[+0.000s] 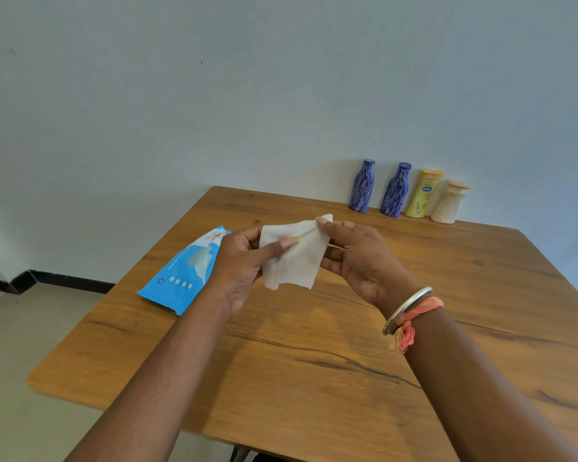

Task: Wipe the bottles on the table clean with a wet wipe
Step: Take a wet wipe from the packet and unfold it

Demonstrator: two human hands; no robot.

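Observation:
A white wet wipe (292, 258) hangs partly unfolded above the middle of the wooden table (314, 355). My left hand (239, 268) pinches its left side with the thumb across the front. My right hand (361, 258) pinches its top right corner. Along the table's far edge by the wall stand several bottles: a blue patterned bottle (362, 186), a second blue patterned bottle (395, 190), a yellow bottle (423, 193) and a cream bottle (449, 202). All are upright and well beyond both hands.
A blue wet-wipe pack (184, 271) lies flat on the table's left side, partly behind my left hand. The wall runs right behind the bottles. A metal bangle and orange thread (406, 315) sit on my right wrist.

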